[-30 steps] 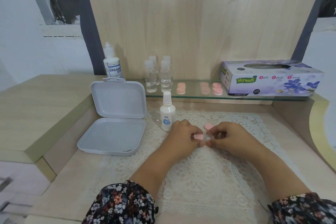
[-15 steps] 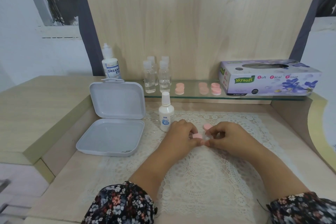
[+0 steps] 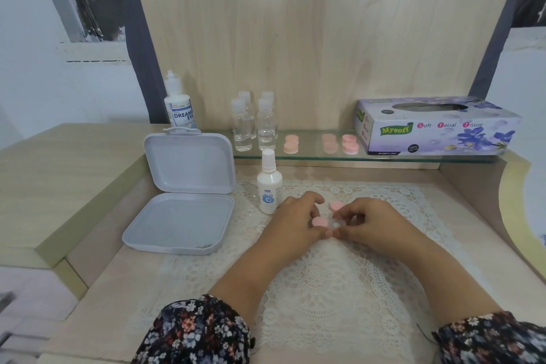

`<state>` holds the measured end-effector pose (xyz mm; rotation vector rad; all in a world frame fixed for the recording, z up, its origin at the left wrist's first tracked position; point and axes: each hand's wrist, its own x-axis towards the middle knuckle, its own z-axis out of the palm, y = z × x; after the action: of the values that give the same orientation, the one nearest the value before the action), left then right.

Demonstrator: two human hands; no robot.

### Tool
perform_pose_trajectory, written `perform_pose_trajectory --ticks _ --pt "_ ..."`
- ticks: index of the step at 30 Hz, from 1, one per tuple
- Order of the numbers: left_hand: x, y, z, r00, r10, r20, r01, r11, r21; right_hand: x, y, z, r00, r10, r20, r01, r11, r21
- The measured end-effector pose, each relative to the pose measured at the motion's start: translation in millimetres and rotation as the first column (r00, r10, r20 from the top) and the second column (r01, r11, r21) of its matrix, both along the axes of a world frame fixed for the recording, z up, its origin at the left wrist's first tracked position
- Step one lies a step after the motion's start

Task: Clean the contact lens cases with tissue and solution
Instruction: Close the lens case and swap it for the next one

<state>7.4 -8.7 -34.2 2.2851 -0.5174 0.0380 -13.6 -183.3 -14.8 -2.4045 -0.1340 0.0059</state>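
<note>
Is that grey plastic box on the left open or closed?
Open. The grey box lies on the table with its lid swung up and leaning back, so the inside of the tray shows.

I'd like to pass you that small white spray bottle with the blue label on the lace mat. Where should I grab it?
Grip the small white spray bottle round its wide lower body, coming from the left or from above: it stands upright, the left hand sits close on its right, and the narrow cap gives less hold.

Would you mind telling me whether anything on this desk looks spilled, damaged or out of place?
Nothing stands out. The bottles stand upright on the glass shelf, the pink lens cases sit in neat pairs, and no liquid shows on the lace mat.
</note>
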Motion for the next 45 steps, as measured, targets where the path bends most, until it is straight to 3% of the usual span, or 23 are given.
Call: perform_pose_trajectory --ticks 10,15,26,36,45 --pt "-1.1 2.3 -0.2 0.999 -0.036 -0.006 0.036 0.999 -0.041 0.9 -0.6 -1.3 1.0 -0.014 -0.012 0.013 1.0 -0.013" --pt "3.1 1.3 -1.4 0.997 0.054 0.06 -0.058 0.995 0.077 -0.7 0.7 1.2 1.0 -0.011 -0.007 0.011 1.0 0.005" --pt "5.8 1.2 -2.7 0.998 -0.011 0.058 0.001 0.986 0.166 -0.7 0.1 0.3 1.0 -0.016 -0.01 0.016 1.0 0.006" --pt "2.9 -0.4 -2.4 0.998 -0.016 0.067 0.01 0.997 0.081 1.6 0.2 -1.0 1.0 -0.017 -0.011 0.018 1.0 0.005" --pt "2.4 2.4 -3.5 0.998 -0.039 -0.042 0.037 0.997 -0.064 0.3 1.0 0.8 1.0 -0.003 -0.013 0.004 1.0 0.027"
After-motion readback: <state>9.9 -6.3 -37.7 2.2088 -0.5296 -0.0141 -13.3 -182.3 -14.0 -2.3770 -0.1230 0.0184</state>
